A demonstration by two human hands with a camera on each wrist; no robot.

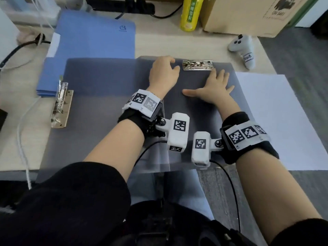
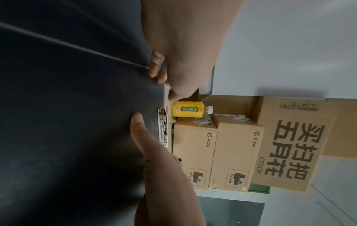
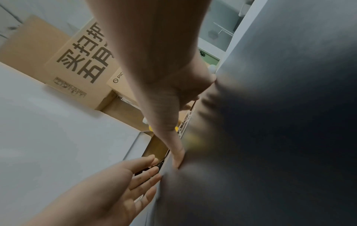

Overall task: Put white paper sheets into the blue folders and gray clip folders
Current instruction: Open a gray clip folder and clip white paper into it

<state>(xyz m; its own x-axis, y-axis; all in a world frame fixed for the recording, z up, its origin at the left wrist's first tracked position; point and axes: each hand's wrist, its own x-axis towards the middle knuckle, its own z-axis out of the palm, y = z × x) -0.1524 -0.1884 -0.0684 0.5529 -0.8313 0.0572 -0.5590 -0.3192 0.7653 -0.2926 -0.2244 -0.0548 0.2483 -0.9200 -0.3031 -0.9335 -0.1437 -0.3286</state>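
Head view: your right hand [image 1: 212,87] lies flat, fingers spread, on the gray folder [image 1: 106,89] below its clip [image 1: 197,65]; your left hand [image 1: 164,73], fingers curled, rests at its far edge; paper [image 1: 276,121] lies just right.

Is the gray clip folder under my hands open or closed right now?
Open. The gray clip folder lies spread flat, its metal clip exposed at the far edge, with the right hand flat on the inside.
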